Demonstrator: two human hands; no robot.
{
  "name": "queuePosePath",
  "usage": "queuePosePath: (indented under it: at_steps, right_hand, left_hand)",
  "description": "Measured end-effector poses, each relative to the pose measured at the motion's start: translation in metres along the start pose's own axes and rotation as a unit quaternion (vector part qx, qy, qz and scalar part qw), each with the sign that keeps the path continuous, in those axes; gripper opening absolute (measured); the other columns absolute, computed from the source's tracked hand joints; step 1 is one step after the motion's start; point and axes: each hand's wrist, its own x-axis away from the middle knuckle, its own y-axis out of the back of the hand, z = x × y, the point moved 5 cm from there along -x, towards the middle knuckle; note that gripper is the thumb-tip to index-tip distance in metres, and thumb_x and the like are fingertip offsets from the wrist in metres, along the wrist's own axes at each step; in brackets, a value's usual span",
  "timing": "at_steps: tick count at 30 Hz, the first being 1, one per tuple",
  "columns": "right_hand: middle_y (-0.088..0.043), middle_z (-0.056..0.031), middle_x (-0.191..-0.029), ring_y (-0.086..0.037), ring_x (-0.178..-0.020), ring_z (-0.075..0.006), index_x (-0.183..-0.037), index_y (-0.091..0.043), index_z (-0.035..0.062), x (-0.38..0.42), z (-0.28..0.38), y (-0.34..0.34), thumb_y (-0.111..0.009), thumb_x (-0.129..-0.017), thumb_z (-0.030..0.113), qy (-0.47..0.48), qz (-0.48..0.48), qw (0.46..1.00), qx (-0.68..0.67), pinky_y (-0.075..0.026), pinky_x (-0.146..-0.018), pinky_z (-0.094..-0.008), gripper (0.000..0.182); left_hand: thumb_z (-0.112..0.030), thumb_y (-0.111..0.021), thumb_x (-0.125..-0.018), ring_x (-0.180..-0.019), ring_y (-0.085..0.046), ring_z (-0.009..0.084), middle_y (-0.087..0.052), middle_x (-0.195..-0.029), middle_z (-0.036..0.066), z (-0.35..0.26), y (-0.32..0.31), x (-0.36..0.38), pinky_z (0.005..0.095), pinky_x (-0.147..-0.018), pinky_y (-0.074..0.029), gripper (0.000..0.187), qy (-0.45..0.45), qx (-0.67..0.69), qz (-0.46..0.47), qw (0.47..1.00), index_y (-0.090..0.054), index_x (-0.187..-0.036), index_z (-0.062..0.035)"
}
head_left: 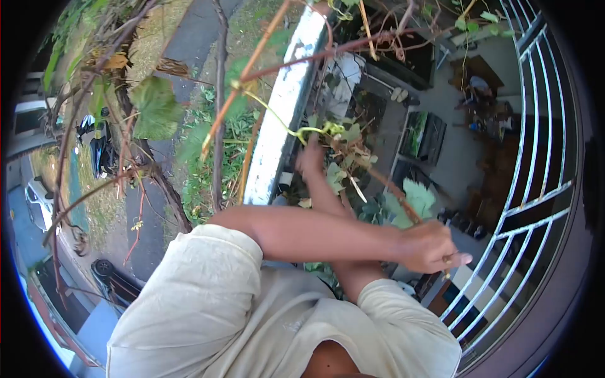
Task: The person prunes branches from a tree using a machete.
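My left arm reaches across to the right, over my right arm. At its end my left hand is closed around a brown vine stem, whose short end pokes out below the fist. Green leaves and some dry ones hang along this stem. My right hand is farther off, beside the white-painted ledge and just under a curling yellow-green shoot. Its fingers are blurred and partly covered by the vine, so I cannot tell what they grip.
Bare vine branches cross the upper left, with a large leaf among them. White metal bars curve down the right side. Below lie a cluttered floor with wooden furniture and, at left, a paved path.
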Motion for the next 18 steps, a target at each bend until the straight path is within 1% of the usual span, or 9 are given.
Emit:
queuePosePath:
  at_steps: [2, 4, 7, 8, 10, 14, 16, 17, 18]
  right_hand:
    - [-0.065, -0.0203, -0.080, -0.059, -0.061, -0.0393, -0.105, -0.064, -0.0012, 0.006, 0.105, 0.005, -0.044, -0.110, 0.055, -0.026, 0.043, 0.997, 0.057, -0.050, -0.058, -0.0481, 0.060]
    - [-0.066, -0.0275, -0.085, -0.061, -0.070, -0.0474, -0.110, -0.063, -0.0019, -0.025, 0.146, 0.013, -0.044, -0.112, 0.046, 0.234, -0.041, 0.960, 0.146, -0.050, -0.066, -0.0509, 0.052]
    - [-0.068, -0.0306, -0.091, -0.066, -0.086, -0.0506, -0.114, -0.061, -0.0009, 0.024, 0.153, 0.010, -0.045, -0.113, 0.038, 0.321, -0.140, 0.925, 0.148, -0.048, -0.076, -0.0556, 0.042]
    - [-0.069, -0.0344, -0.099, -0.065, -0.099, -0.0533, -0.117, -0.059, 0.0000, 0.035, 0.130, 0.008, -0.049, -0.111, 0.037, 0.304, -0.124, 0.925, 0.190, -0.047, -0.085, -0.0592, 0.039]
    - [-0.068, -0.0334, -0.108, -0.062, -0.101, -0.0568, -0.126, -0.060, -0.0014, 0.020, 0.046, 0.014, -0.042, -0.112, 0.046, 0.210, -0.061, 0.929, 0.300, -0.046, -0.087, -0.0609, 0.052]
    - [-0.067, -0.0383, -0.110, -0.065, -0.099, -0.0552, -0.123, -0.064, -0.0064, 0.046, -0.063, 0.046, -0.054, -0.106, 0.044, 0.174, -0.013, 0.907, 0.384, -0.051, -0.089, -0.0582, 0.054]
    - [-0.067, -0.0398, -0.107, -0.066, -0.099, -0.0550, -0.122, -0.065, -0.0079, 0.059, -0.094, 0.059, -0.057, -0.104, 0.042, 0.334, -0.075, 0.846, 0.408, -0.051, -0.090, -0.0587, 0.054]
    - [-0.066, -0.0410, -0.114, -0.065, -0.101, -0.0554, -0.123, -0.065, -0.0089, 0.060, -0.098, 0.065, -0.057, -0.105, 0.042, 0.211, -0.033, 0.880, 0.424, -0.049, -0.094, -0.0593, 0.055]
    - [-0.066, -0.0410, -0.114, -0.065, -0.101, -0.0554, -0.123, -0.065, -0.0089, 0.066, -0.092, 0.061, -0.057, -0.105, 0.042, 0.209, -0.033, 0.880, 0.425, -0.049, -0.094, -0.0593, 0.055]
  left_hand:
    - [-0.034, -0.054, -0.111, -0.046, -0.052, 0.0406, -0.047, -0.047, 0.017, -0.017, 0.012, -0.009, 0.0473, -0.049, -0.042, 0.065, -0.020, 0.029, -0.032, 0.999, -0.052, -0.054, -0.0017]
    - [-0.034, -0.054, -0.111, -0.046, -0.050, 0.0409, -0.047, -0.048, 0.018, -0.018, 0.007, -0.005, 0.0478, -0.049, -0.042, 0.065, -0.004, 0.055, -0.043, 0.998, -0.052, -0.055, -0.0016]
    - [-0.036, -0.053, -0.111, -0.045, -0.050, 0.0402, -0.047, -0.047, 0.017, -0.015, -0.001, 0.001, 0.0483, -0.049, -0.040, 0.065, -0.057, 0.021, -0.020, 0.998, -0.054, -0.055, -0.0027]
    - [-0.036, -0.053, -0.111, -0.045, -0.050, 0.0402, -0.047, -0.047, 0.017, -0.014, 0.001, 0.001, 0.0483, -0.049, -0.040, 0.065, -0.053, 0.025, -0.020, 0.998, -0.054, -0.055, -0.0027]
    - [-0.042, -0.053, -0.108, -0.052, -0.056, 0.0451, -0.054, -0.053, 0.022, -0.009, 0.002, -0.002, 0.0508, -0.055, -0.047, 0.063, 0.015, 0.007, 0.030, 0.999, -0.066, -0.061, -0.0017]
    - [-0.042, -0.054, -0.108, -0.052, -0.055, 0.0453, -0.054, -0.052, 0.021, -0.009, -0.001, 0.002, 0.0512, -0.055, -0.047, 0.064, 0.009, -0.011, 0.036, 0.999, -0.065, -0.060, -0.0016]
    - [-0.043, -0.054, -0.108, -0.052, -0.055, 0.0452, -0.053, -0.051, 0.021, -0.006, -0.003, 0.004, 0.0517, -0.055, -0.047, 0.065, 0.009, -0.001, 0.034, 0.999, -0.065, -0.059, -0.0017]
    - [-0.043, -0.054, -0.108, -0.052, -0.055, 0.0452, -0.053, -0.051, 0.021, -0.005, -0.002, 0.005, 0.0517, -0.055, -0.047, 0.065, 0.010, 0.000, 0.033, 0.999, -0.065, -0.059, -0.0017]
    - [-0.043, -0.054, -0.108, -0.052, -0.055, 0.0455, -0.054, -0.051, 0.021, -0.004, -0.001, 0.005, 0.0521, -0.055, -0.047, 0.065, 0.015, 0.001, 0.033, 0.999, -0.065, -0.059, -0.0016]
